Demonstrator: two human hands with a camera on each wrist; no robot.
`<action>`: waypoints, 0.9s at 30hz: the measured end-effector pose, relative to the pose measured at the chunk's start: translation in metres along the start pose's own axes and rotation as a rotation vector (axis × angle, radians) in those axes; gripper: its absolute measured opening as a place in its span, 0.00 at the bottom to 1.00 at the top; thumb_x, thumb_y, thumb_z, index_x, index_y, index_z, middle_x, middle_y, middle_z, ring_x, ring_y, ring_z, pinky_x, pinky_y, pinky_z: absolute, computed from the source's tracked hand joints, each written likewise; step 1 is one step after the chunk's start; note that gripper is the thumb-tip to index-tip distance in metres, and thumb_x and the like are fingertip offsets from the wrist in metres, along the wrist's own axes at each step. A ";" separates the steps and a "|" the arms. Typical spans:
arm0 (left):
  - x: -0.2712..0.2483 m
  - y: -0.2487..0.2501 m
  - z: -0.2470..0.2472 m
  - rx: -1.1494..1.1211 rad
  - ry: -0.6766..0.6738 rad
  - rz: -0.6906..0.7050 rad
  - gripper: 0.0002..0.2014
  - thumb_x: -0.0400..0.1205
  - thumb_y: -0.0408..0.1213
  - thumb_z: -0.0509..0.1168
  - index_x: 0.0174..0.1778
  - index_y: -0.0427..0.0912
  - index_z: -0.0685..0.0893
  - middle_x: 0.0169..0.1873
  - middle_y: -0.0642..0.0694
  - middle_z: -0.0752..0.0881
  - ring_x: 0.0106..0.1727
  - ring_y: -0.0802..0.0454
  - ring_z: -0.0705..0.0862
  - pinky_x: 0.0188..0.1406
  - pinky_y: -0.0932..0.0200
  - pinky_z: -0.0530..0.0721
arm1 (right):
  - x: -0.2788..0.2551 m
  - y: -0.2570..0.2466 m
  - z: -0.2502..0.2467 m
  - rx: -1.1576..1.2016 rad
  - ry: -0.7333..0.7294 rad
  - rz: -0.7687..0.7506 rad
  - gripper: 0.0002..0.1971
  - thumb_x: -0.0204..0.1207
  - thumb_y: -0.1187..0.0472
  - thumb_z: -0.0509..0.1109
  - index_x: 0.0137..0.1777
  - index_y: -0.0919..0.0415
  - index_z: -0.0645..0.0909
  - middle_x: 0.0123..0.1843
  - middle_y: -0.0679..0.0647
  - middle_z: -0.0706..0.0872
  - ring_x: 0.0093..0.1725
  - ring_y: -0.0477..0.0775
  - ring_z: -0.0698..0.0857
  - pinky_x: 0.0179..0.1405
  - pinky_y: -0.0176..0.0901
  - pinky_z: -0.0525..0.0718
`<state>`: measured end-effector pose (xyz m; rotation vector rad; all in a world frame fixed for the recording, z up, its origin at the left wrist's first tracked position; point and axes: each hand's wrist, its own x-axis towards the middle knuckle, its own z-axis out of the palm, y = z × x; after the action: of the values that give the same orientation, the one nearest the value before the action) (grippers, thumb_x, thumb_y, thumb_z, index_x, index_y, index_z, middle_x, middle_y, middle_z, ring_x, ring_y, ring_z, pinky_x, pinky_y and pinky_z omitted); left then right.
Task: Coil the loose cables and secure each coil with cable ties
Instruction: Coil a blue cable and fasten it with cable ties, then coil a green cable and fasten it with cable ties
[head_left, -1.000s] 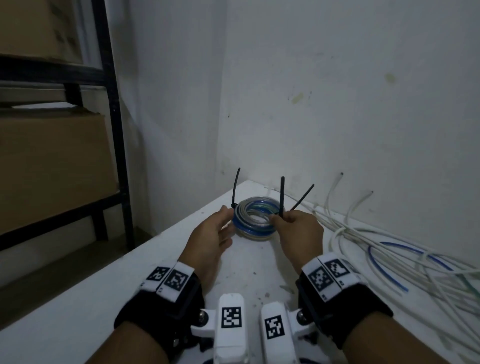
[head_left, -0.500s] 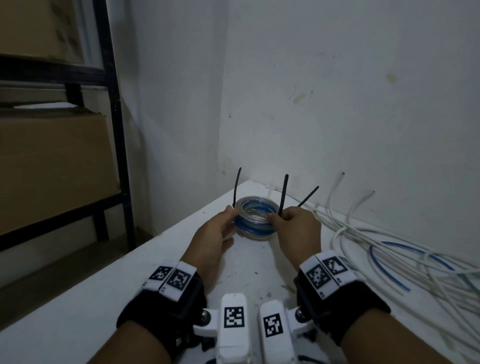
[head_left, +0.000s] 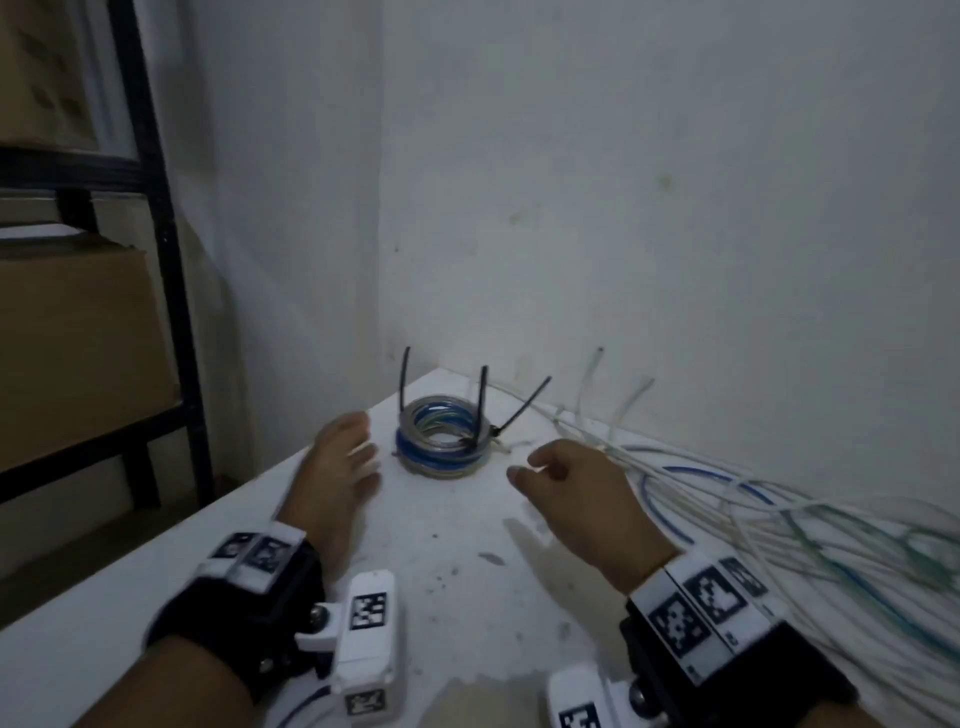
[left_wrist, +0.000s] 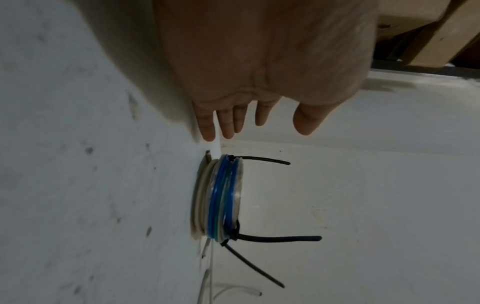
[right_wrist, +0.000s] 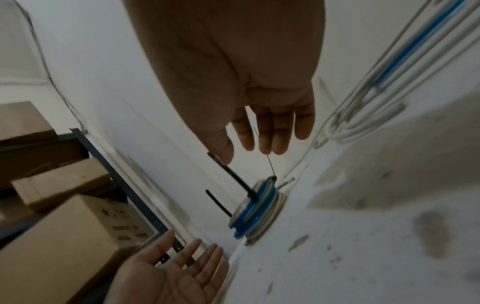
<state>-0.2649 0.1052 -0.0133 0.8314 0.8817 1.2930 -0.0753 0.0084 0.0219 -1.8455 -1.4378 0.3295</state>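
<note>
A coil (head_left: 441, 441) of blue, white and clear cable lies flat on the white table (head_left: 467, 582) near its far corner. Three black cable ties (head_left: 480, 402) are fastened round it, their tails sticking up. My left hand (head_left: 343, 457) hovers just left of the coil, fingers straight, holding nothing. My right hand (head_left: 566, 483) hovers to the coil's right with relaxed fingers, also empty. The left wrist view shows the coil (left_wrist: 221, 201) beyond my spread fingers (left_wrist: 228, 121). In the right wrist view the coil (right_wrist: 255, 211) lies past my fingertips (right_wrist: 270, 139), apart from them.
A tangle of loose white, blue and green cables (head_left: 779, 519) lies along the wall on the table's right side. A black metal shelf frame (head_left: 171, 291) with cardboard boxes (head_left: 72, 343) stands to the left, beyond the table's left edge.
Both hands have let go of the coil and drawn back and apart. The coil now lies on the table by itself.
</note>
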 end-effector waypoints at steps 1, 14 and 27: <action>0.000 0.003 -0.004 0.002 -0.009 0.045 0.05 0.80 0.39 0.65 0.51 0.50 0.80 0.48 0.48 0.81 0.45 0.54 0.80 0.45 0.57 0.80 | -0.014 0.004 -0.017 -0.018 -0.010 -0.004 0.09 0.76 0.47 0.70 0.49 0.51 0.80 0.42 0.44 0.80 0.41 0.42 0.79 0.38 0.30 0.72; -0.160 0.028 0.108 0.499 -0.370 0.332 0.08 0.83 0.28 0.60 0.45 0.37 0.86 0.39 0.38 0.88 0.43 0.43 0.84 0.49 0.50 0.80 | -0.196 0.115 -0.213 0.075 0.158 0.308 0.13 0.76 0.53 0.71 0.33 0.60 0.85 0.33 0.53 0.89 0.32 0.47 0.87 0.37 0.39 0.80; -0.217 -0.098 0.272 1.047 -0.620 0.164 0.05 0.79 0.38 0.69 0.47 0.43 0.81 0.42 0.42 0.86 0.45 0.45 0.85 0.47 0.55 0.82 | -0.235 0.203 -0.254 0.891 0.425 0.705 0.08 0.81 0.63 0.65 0.44 0.68 0.81 0.37 0.63 0.83 0.31 0.56 0.80 0.29 0.45 0.79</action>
<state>0.0080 -0.1266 0.0349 2.0217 0.9594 0.5443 0.1479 -0.3244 -0.0039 -1.4506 -0.2090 0.7246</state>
